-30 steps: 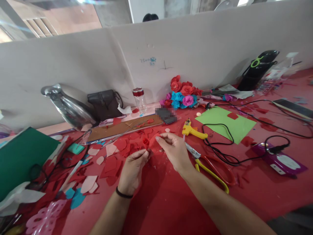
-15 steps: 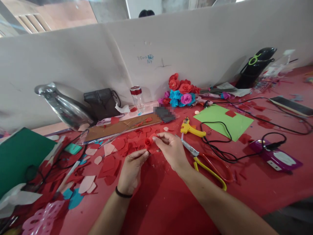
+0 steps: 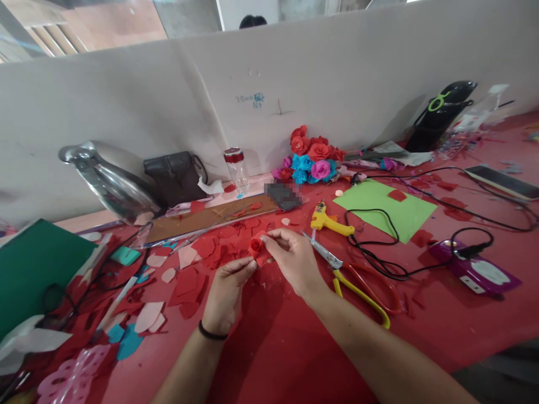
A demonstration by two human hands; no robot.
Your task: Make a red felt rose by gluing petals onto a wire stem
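Observation:
Between my hands is a small red paper rose (image 3: 255,245), its centre rolled tight and an outer petal round it. My left hand (image 3: 229,286) pinches its lower side between thumb and fingers; a dark band circles that wrist. From the right, my right hand (image 3: 295,258) grips a petal at the rose's edge with thumb and forefinger. Loose red paper petals (image 3: 187,283) lie left of my hands. Scissors (image 3: 357,286) with red and yellow handles rest right of my right hand, a yellow glue gun (image 3: 330,220) just behind them.
A bunch of paper flowers (image 3: 314,157) lies by the wall. A glass jar (image 3: 238,171), black bag (image 3: 172,177) and steel jug (image 3: 113,182) stand back left. A green sheet (image 3: 389,210), purple power strip (image 3: 475,266) and black cable (image 3: 379,264) are on the right.
Both hands stay nearly in place on the rose. My right fingers have shifted slightly along the outer petal, which now sits closer round the centre.

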